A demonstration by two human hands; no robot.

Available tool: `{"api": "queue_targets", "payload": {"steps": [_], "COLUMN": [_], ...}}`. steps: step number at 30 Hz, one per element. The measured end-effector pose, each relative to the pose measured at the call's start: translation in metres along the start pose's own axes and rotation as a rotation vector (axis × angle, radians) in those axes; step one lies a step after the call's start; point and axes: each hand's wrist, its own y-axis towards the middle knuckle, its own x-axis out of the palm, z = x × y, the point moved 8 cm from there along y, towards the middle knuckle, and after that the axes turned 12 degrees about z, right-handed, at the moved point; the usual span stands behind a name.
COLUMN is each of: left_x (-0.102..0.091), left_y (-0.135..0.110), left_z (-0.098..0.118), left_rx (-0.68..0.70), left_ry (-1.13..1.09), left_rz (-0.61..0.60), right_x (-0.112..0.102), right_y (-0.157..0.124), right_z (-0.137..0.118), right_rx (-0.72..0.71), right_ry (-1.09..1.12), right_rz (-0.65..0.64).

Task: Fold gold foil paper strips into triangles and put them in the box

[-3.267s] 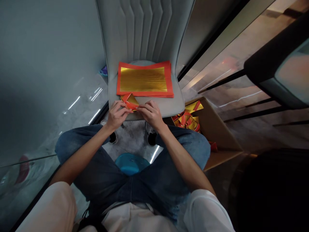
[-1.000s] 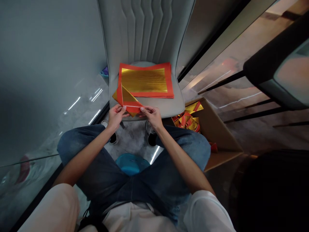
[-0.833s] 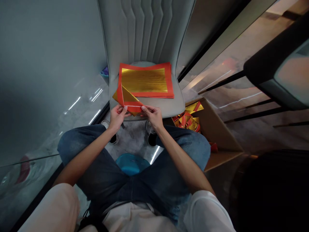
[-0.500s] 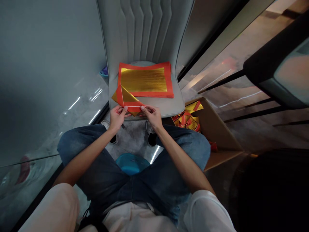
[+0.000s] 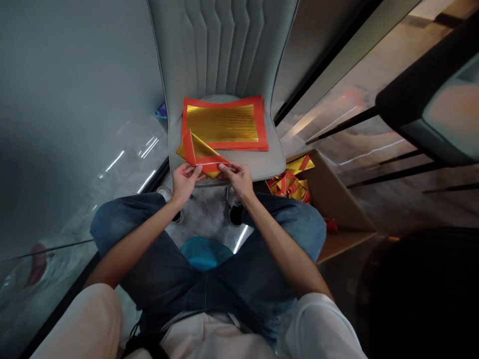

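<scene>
Between my two hands is a folded sheet of red and gold paper (image 5: 204, 152), held over the front edge of the chair seat. Its gold face shows inside red edges, and one pointed corner sticks up at the left. My left hand (image 5: 184, 180) pinches the lower left of the sheet between thumb and fingers. On the lower right, my right hand (image 5: 239, 178) grips it the same way, thumb on top. Just beyond lies a stack of flat red sheets with gold centres (image 5: 224, 122), partly covered by the raised corner.
The grey padded chair (image 5: 274, 159) stands in front of my knees. To the right, an open cardboard box (image 5: 333, 199) holds several folded red and gold papers (image 5: 294, 184). A blue object (image 5: 205, 253) is below me, between my legs. Dark chair legs (image 5: 396, 175) stand farther right.
The folded paper has shifted slightly right and turned a little in my hands, its upper corner moving right. My left hand has moved slightly right with it; both hands keep their grip.
</scene>
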Motion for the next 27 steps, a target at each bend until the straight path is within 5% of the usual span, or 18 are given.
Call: {"api": "queue_targets", "payload": {"steps": [7,27], "left_x": [-0.01,-0.017], "left_y": [0.006,0.011], "left_z": [0.001,-0.007], "left_rx": [0.061,0.081], "left_ry": [0.033,0.042], "left_rz": [0.065,0.122], "right_x": [0.008,0.003], "right_y": [-0.003,0.003], "right_z": [0.003,0.003], "right_rx": [0.05,0.044], "right_ry": [0.009,0.055], "right_rz": [-0.104,-0.038]}}
